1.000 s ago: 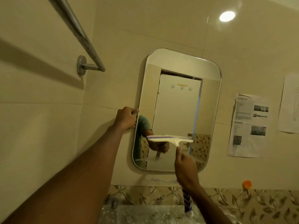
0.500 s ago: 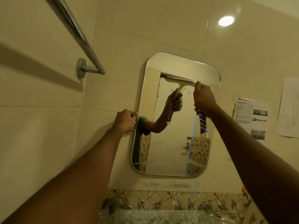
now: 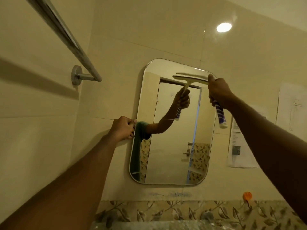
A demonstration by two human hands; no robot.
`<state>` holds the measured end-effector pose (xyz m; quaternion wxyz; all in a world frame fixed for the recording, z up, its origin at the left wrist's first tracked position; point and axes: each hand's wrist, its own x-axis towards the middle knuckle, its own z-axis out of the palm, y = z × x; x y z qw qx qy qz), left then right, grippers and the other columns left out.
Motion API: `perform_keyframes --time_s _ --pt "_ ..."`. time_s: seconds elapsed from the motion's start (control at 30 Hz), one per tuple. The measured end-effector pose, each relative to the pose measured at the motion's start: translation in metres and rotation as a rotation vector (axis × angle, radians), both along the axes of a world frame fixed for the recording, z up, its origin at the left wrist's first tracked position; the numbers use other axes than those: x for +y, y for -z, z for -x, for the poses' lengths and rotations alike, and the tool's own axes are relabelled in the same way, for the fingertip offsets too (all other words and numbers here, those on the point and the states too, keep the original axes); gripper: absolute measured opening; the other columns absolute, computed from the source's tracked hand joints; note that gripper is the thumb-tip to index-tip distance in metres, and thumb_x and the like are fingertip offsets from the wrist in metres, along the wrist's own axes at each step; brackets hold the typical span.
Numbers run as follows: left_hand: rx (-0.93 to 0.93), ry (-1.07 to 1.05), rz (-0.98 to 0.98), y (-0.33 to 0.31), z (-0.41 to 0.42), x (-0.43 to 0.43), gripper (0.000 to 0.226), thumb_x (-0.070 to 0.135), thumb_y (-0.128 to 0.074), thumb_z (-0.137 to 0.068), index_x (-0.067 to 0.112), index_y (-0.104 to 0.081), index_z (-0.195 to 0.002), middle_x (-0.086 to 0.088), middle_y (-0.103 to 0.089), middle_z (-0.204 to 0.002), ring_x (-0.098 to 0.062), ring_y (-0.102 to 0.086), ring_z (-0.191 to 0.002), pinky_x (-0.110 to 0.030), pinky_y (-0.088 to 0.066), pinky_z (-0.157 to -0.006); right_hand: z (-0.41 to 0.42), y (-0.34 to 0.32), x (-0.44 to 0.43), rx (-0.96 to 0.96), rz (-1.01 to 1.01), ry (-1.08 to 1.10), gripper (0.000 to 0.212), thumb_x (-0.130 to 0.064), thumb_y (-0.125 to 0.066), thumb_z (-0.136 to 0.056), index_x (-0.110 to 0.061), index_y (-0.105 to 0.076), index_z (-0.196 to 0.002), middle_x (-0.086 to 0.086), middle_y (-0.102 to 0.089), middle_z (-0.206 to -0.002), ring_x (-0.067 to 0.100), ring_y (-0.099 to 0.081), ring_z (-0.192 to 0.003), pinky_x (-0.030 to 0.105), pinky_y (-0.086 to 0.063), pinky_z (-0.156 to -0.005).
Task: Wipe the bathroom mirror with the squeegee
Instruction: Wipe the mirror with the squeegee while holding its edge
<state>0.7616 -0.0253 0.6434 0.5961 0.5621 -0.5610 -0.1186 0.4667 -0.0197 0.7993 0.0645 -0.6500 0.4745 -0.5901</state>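
A rounded rectangular mirror (image 3: 169, 155) hangs on the beige tiled wall. My right hand (image 3: 217, 92) grips a squeegee (image 3: 191, 77) by its blue-and-white handle, whose end sticks out below my fist. The white blade lies flat against the glass near the mirror's top right corner. My left hand (image 3: 123, 128) is closed on the mirror's left edge at mid-height. The glass reflects my arm, the squeegee and a white door.
A chrome towel bar (image 3: 66, 37) juts from the wall at upper left. Printed paper sheets (image 3: 239, 146) are stuck to the wall right of the mirror. An orange hook (image 3: 247, 195) sits above a leaf-patterned tile border (image 3: 166, 211).
My right hand carried the squeegee from the mirror's lower part up to the top, then slightly right toward the top right corner. My left hand stayed on the mirror's edge.
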Motion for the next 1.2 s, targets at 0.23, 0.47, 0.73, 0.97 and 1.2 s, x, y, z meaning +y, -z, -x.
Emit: perform_keyframes --time_s 0.23,0.47,0.73,0.97,1.2 --pt "-0.027 -0.005 0.000 0.002 -0.001 -0.003 0.033 0.030 -0.052 -0.098 0.002 -0.068 -0.092 -0.016 -0.069 -0.079 -0.027 -0.070 -0.070 -0.042 -0.062 -0.072 -0.007 0.099 -0.006 0.099 -0.050 -0.041 0.051 -0.037 -0.025 -0.105 -0.012 -0.047 -0.067 0.004 -0.044 -0.054 0.015 -0.041 -0.043 0.027 -0.038 -0.043" --pt "-0.026 -0.076 0.039 0.006 0.006 -0.002 0.037 0.033 -0.051 -0.098 0.000 -0.068 -0.096 -0.018 -0.069 -0.085 -0.031 -0.071 -0.074 -0.044 -0.061 -0.072 -0.036 0.232 0.014 0.193 -0.238 -0.057 0.061 -0.046 -0.024 -0.103 -0.012 -0.046 -0.057 0.005 -0.047 -0.053 0.019 -0.047 -0.044 0.025 -0.042 -0.047" --pt "-0.039 -0.089 0.065 0.009 0.005 -0.006 0.037 0.034 -0.050 -0.098 0.001 -0.067 -0.092 -0.019 -0.069 -0.085 -0.029 -0.070 -0.071 -0.043 -0.062 -0.070 -0.040 0.140 0.000 0.032 -0.030 -0.017 0.056 -0.043 -0.024 -0.104 -0.010 -0.049 -0.066 0.002 -0.047 -0.053 0.011 -0.045 -0.036 0.018 -0.034 -0.032" --pt "-0.058 -0.124 0.090 0.013 0.002 -0.010 0.040 0.038 -0.051 -0.097 0.004 -0.070 -0.092 -0.018 -0.071 -0.084 -0.033 -0.070 -0.074 -0.047 -0.060 -0.073 -0.064 0.297 0.013 0.030 -0.159 -0.062 0.059 -0.038 -0.024 -0.104 -0.014 -0.043 -0.053 0.001 -0.042 -0.047 0.013 -0.036 -0.040 0.025 -0.026 -0.042" --pt "-0.020 -0.133 0.113 0.027 0.005 -0.008 0.039 0.039 -0.053 -0.095 0.007 -0.072 -0.085 -0.014 -0.071 -0.080 -0.031 -0.070 -0.076 -0.048 -0.059 -0.076 -0.060 0.281 0.025 0.040 -0.069 -0.090 0.056 -0.036 -0.027 -0.104 -0.016 -0.039 -0.053 -0.001 -0.038 -0.047 0.013 -0.035 -0.040 0.025 -0.030 -0.044"
